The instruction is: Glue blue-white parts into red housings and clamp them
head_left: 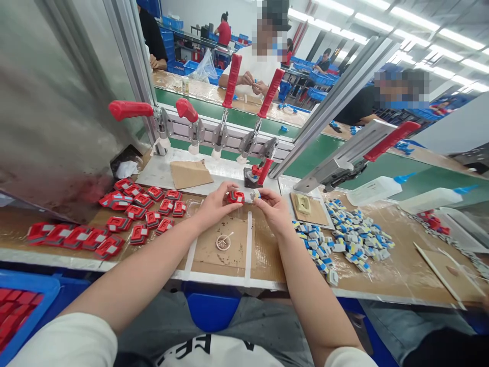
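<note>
My left hand point(219, 204) pinches a red plastic part point(236, 197) between thumb and fingers, above the cardboard mat. My right hand point(274, 208) grips a small white part point(251, 195) with some blue and yellow on it. The two parts are close together; whether they touch, I cannot tell. Just beyond my hands is a small clamp fixture point(253, 176) with a red piece on it. Red and grey parts point(153, 219) lie to the left of my left hand. A heap of small white, blue and yellow parts point(344, 237) lies beyond my right forearm.
A round dish point(223, 242) with a small stick rests on the cardboard point(206, 260). Red-handled toggle clamps point(219, 133) line a metal rail behind. Two white bottles point(376, 191) with blue tips lean at right. Co-workers sit across the green conveyor point(214, 109). A blue crate point(46, 300) is lower left.
</note>
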### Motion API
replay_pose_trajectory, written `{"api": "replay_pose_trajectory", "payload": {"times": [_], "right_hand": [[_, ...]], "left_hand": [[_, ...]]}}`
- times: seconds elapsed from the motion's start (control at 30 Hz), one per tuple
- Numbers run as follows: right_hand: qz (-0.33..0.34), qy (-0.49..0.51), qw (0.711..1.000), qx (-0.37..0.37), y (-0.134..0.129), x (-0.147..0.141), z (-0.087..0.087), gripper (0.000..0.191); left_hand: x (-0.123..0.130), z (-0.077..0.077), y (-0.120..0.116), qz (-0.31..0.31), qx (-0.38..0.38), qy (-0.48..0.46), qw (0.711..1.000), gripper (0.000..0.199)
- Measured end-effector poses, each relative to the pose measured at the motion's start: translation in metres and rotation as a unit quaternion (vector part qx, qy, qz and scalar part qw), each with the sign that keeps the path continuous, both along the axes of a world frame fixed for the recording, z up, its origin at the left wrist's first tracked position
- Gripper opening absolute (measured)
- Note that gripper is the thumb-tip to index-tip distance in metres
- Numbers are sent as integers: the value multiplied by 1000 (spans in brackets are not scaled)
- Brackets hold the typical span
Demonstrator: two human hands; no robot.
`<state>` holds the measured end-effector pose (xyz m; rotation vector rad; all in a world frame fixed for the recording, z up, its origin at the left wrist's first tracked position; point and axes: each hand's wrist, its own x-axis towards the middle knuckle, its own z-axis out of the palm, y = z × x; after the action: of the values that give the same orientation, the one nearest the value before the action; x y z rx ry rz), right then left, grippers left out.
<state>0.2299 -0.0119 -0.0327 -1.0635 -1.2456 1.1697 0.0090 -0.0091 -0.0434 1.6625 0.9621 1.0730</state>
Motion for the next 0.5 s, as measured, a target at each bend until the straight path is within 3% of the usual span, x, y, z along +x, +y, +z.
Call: {"api": "replay_pose_trajectory", "payload": {"times": [0.23, 0.5], "right_hand": [[46, 43, 997, -50, -5, -8, -5, 53], [26, 12, 995, -92, -5, -23, -8, 67]], "left_hand": [[-1, 5, -1, 59, 157, 176, 970, 36], [9, 1, 0, 57, 205, 320, 923, 43]]}}
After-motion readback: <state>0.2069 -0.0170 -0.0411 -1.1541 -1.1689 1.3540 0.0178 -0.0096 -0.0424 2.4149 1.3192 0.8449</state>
